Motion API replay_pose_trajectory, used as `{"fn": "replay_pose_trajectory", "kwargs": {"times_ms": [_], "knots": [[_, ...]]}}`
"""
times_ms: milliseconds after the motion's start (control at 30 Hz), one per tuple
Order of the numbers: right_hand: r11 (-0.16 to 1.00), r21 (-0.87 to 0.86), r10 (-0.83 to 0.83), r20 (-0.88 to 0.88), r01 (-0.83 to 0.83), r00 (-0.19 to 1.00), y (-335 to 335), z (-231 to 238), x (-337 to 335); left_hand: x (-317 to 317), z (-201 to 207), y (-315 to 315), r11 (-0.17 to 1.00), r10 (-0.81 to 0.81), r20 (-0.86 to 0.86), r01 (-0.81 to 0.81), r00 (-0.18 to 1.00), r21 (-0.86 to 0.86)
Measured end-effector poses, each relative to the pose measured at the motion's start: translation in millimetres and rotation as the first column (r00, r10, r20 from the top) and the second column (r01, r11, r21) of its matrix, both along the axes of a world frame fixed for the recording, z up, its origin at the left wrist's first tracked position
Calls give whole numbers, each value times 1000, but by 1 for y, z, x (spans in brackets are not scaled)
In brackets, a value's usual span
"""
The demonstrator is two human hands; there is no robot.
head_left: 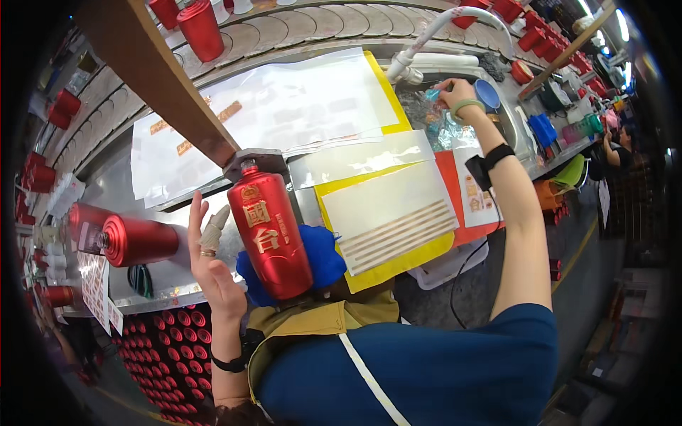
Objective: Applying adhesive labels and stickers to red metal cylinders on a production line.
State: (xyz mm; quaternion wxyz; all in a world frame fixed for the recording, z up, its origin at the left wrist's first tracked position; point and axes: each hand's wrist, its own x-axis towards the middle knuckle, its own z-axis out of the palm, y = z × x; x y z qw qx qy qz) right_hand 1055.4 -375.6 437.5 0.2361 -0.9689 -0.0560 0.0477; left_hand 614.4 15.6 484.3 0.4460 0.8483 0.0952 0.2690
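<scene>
A shiny red bottle [284, 255] with gold lettering lies tilted in front of me on a bunched blue cloth [323, 257]. Its neck meets a dark metal block [254, 159] at the lower end of a wooden bar [160, 71]. Beside the bottle's left side is my left hand [222, 284], fingers spread and raised, with pale covers on one finger and nothing held. Over a sink at the far right, my right hand [458, 94] is closed at the fingertips on a small light-blue piece [432, 94], its kind unclear. Crumpled clear plastic [451, 131] lies just below.
White decal sheets [284, 99] and a striped sheet [398, 234] on yellow backing cover the bench. A white tap [408, 60] arches over the sink, near a blue round dish [487, 94]. More red bottles [142, 240] lie at left; a conveyor [312, 28] runs behind.
</scene>
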Motion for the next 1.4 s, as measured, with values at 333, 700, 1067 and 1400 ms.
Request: {"fn": "replay_pose_trajectory", "kwargs": {"times_ms": [333,700,1067,1400], "knots": [[871,490,-65,40,37,997,-18,132,-99,24,54,-21,950,-311,136,313,941,11],[793,606,-25,-81,70,996,-41,104,-95,19,59,-40,927,-375,117,369,919,74],[948,-305,25,361,92,932,4,-41,10,5,41,-9,991,-109,2,108,994,81],[903,-159,319,-374,-399,871,41,-118,14,17,29,-3,998,-62,-70,64,996,28]]}}
